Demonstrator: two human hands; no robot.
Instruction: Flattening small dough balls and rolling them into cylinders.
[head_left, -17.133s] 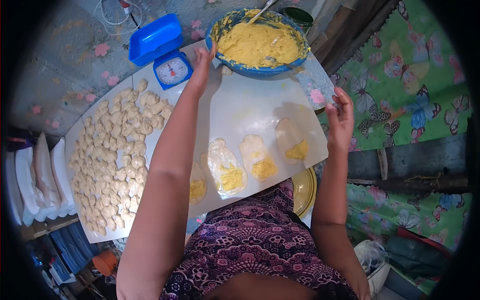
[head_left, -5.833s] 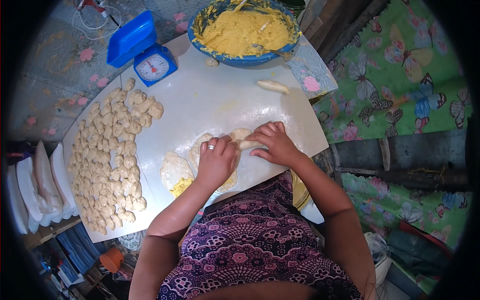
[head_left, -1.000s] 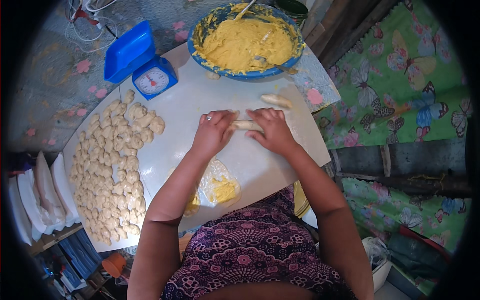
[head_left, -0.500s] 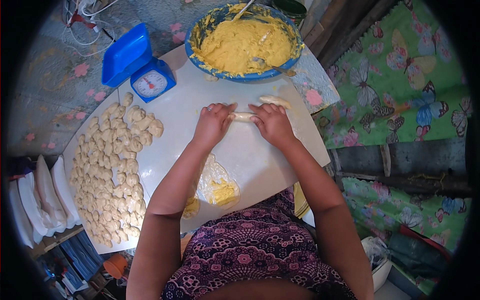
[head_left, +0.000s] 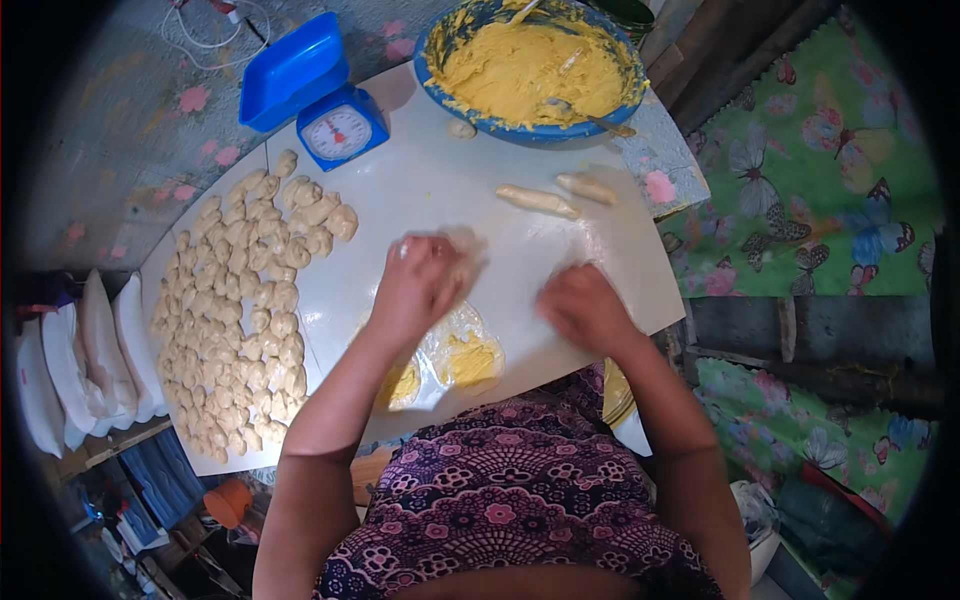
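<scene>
My left hand (head_left: 423,277) hangs over the middle of the white board (head_left: 540,260), fingers bent and smeared by motion; whether it holds anything is unclear. My right hand (head_left: 585,310) is to its right, also blurred and curled, with its grip hidden. Below my left hand lie flattened dough sheets (head_left: 468,360) with patches of yellow filling, one partly behind my forearm. Two rolled dough logs (head_left: 536,203) rest beyond the hands at the upper right. Many pale dough lumps (head_left: 225,330) cover the board's left side.
A blue bowl (head_left: 500,126) of yellow mixture, with utensils in it, stands at the back right beside a blue scale (head_left: 340,130) and its tray (head_left: 290,70). Stacked pale packs (head_left: 90,360) sit on a left shelf. Green butterfly cloth (head_left: 800,200) hangs at right.
Both hands have left the dough roll and moved back toward my body, apart from each other. That roll now lies beside the earlier one at the upper right.
</scene>
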